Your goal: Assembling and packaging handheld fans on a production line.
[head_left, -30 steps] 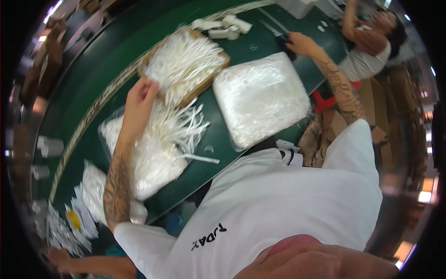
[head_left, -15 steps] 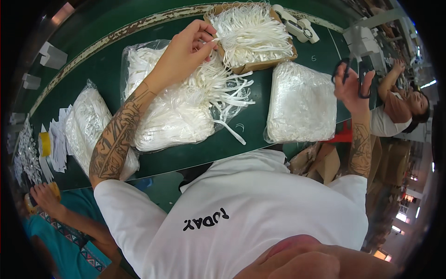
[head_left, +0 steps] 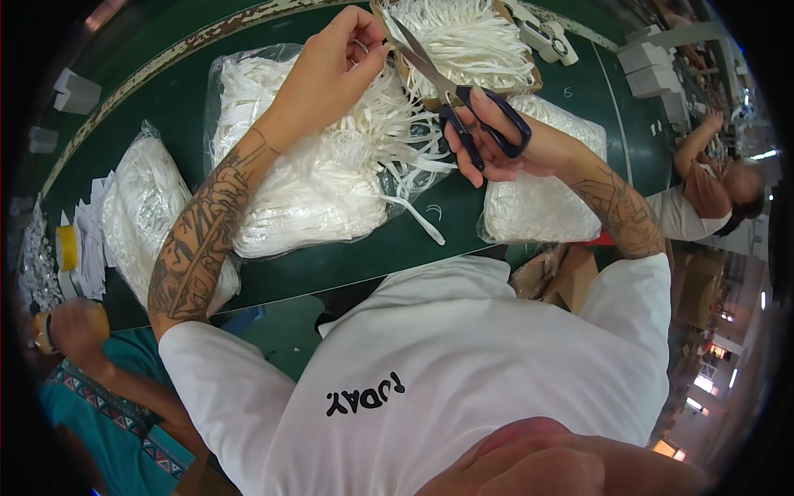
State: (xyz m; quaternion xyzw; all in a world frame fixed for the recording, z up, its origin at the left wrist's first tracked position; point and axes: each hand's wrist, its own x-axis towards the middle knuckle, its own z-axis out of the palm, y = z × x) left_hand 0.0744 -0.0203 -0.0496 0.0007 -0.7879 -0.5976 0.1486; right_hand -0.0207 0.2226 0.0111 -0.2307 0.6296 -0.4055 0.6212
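Note:
My right hand (head_left: 496, 145) grips a pair of scissors (head_left: 430, 70) by its dark handles. The metal blades point up and left, slightly apart, with their tips close to my left fingertips. My left hand (head_left: 339, 62) is closed in a pinch beside the cardboard box; what it holds is too small to make out. White looped cords (head_left: 463, 45) fill the box (head_left: 536, 83). Below my left hand lies an opened clear plastic bag (head_left: 302, 219) of white cords, their loose ends (head_left: 413, 149) spilling out to the right.
A plastic-wrapped white bundle (head_left: 542, 207) lies below my right hand, another bag (head_left: 149, 207) at the left. White tape dispenser (head_left: 546, 37) stands beside the box on the green table (head_left: 364, 269). Co-workers sit at the lower left (head_left: 107, 405) and right (head_left: 703, 194).
My right hand has swung in from the right with the scissors, bringing the blades up to my left fingertips. My left hand stays pinched. The view has shifted slightly.

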